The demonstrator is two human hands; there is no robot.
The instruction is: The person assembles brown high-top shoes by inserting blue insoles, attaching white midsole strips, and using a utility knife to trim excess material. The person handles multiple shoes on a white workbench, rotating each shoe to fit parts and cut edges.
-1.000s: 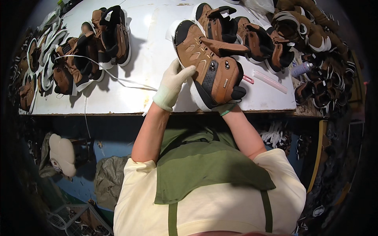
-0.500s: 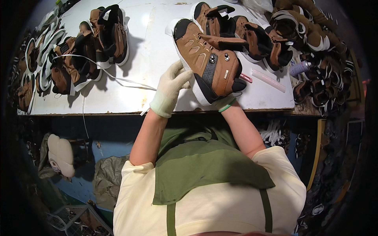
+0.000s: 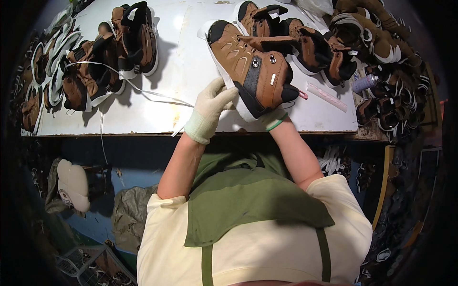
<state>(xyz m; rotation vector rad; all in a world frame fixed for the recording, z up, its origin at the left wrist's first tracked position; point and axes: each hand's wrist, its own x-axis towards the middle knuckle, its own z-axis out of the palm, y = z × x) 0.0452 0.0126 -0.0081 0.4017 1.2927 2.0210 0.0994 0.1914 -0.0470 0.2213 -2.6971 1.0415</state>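
A brown hiking boot (image 3: 260, 78) with black toe and heel patches and a white sole edge is held tilted above the table, toe pointing far left. My left hand (image 3: 212, 107), in a pale knit glove, has thumb and fingers closed at the white strip (image 3: 227, 76) along the sole edge. My right hand (image 3: 271, 119), gloved with a green cuff, supports the boot from beneath the heel; its fingers are hidden behind the boot. A long thin white strip (image 3: 162, 98) runs from the left-hand boots to behind my left hand.
Several brown boots stand on the white table (image 3: 181, 57), at left (image 3: 136, 43) and far right (image 3: 310, 47). Right of the held boot lie a pink ruler (image 3: 327, 97) and a purple spray can (image 3: 365, 83). Shoe parts are heaped at both table ends.
The boot has shifted slightly left and turned a little in my hands. My left hand has moved slightly right along the sole edge; the right hand still supports the heel.
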